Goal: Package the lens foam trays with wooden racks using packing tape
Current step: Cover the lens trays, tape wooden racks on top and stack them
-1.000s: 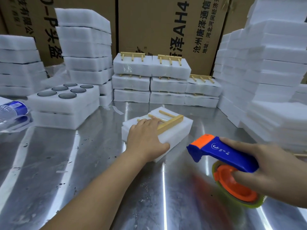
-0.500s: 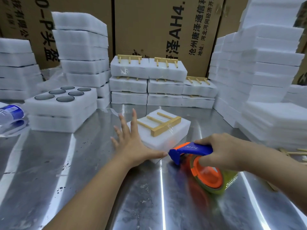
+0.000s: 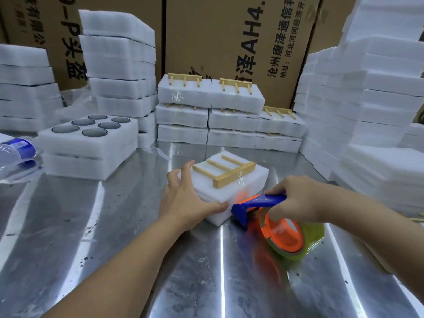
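A white foam tray block point(image 3: 250, 182) lies on the steel table with a wooden rack point(image 3: 226, 170) taped flat on top. My left hand point(image 3: 187, 198) presses against the block's near left side, fingers straight, thumb along the front edge. My right hand point(image 3: 296, 198) grips the blue handle of a tape dispenser point(image 3: 273, 216). Its orange hub carries a roll of clear tape. The dispenser's blue head touches the block's near right corner, low by the table.
Finished taped blocks with racks point(image 3: 211, 94) are stacked at the back centre. An open foam tray holding round lenses point(image 3: 88, 131) sits at the left. Foam stacks point(image 3: 367, 99) rise at right and left. A water bottle point(image 3: 13, 149) lies far left. Cardboard boxes stand behind.
My left hand slid off the block's top to press against its left side. My right hand brought the dispenser leftward and down until its head reached the block's near corner.
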